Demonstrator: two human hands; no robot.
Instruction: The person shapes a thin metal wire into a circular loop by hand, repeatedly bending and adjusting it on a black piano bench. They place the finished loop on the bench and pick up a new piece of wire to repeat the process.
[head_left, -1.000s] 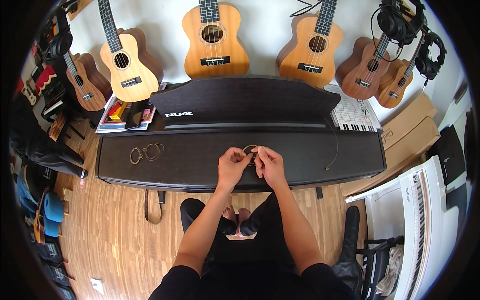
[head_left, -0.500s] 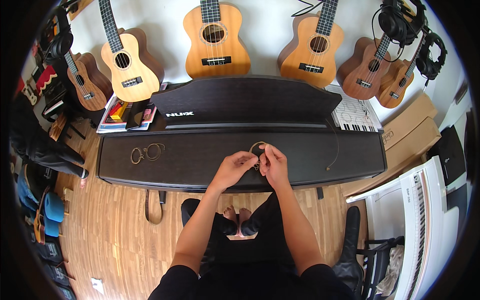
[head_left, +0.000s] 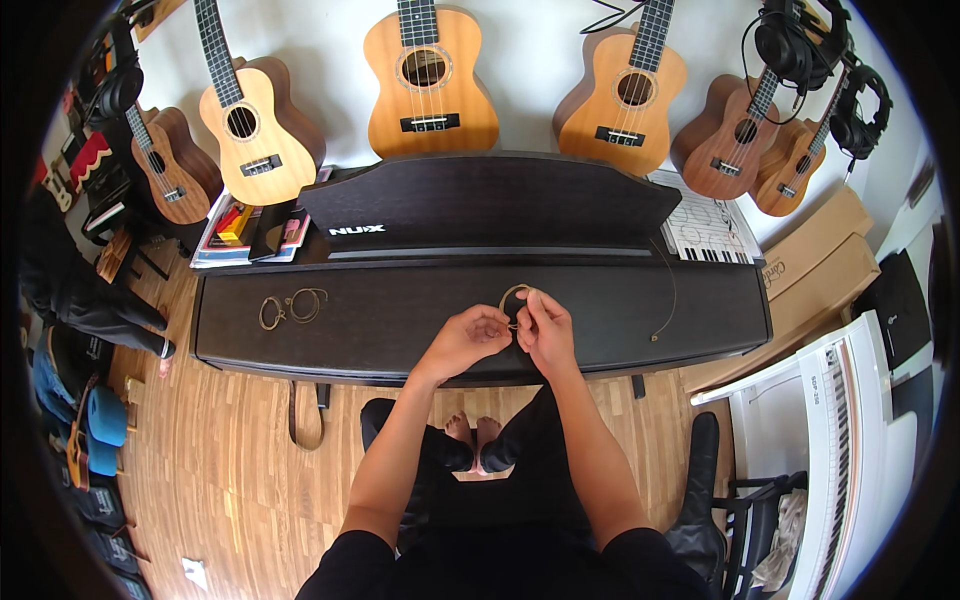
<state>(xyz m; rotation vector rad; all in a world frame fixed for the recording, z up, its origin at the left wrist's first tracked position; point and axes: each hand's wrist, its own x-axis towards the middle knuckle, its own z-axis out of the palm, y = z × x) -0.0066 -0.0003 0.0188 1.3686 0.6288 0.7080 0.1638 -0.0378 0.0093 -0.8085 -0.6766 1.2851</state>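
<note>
Between my two hands, just over the closed piano lid [head_left: 420,300], is a coiled bronze-coloured guitar string [head_left: 513,291]. My left hand [head_left: 465,343] pinches the near side of the loop with curled fingers. My right hand [head_left: 547,330] grips its right side, thumb and forefinger together. The loop's top shows above my fingers; its lower part is mostly hidden by them. To the left on the lid lie two more string coils, one smaller coil [head_left: 271,325] and another [head_left: 318,292] beside it. A single uncoiled string [head_left: 674,300] trails down the lid at the right.
Several ukuleles or small guitars, such as one in the middle [head_left: 430,95], hang behind the piano. Books [head_left: 222,252] lie at its left end and paper sheets [head_left: 715,225] at its right. A white keyboard [head_left: 825,450] and cardboard boxes [head_left: 820,255] stand right; a person's leg [head_left: 120,325] shows left.
My left fingers have shifted slightly down and left along the coil. My right hand stays nearly in place, still gripping it. The coils on the lid have not moved.
</note>
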